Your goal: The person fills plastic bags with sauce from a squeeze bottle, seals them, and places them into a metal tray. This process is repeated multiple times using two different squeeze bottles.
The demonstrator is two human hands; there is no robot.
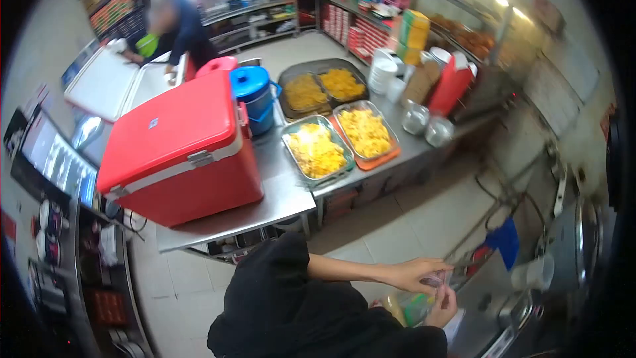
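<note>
Shop kitchen, steel tabletop (278,199) held red cooler (179,152) and food trays (317,149). Left hand (419,273) and right hand (442,306) pinched small packet (434,281) near sink; contents unclear, grip closed, work looked mid-way.

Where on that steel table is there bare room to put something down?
Bare steel shows on the steel table, in front of the red cooler and beside the near tray of yellow food. Farther back it is crowded: four trays, a blue container, metal pots.
</note>
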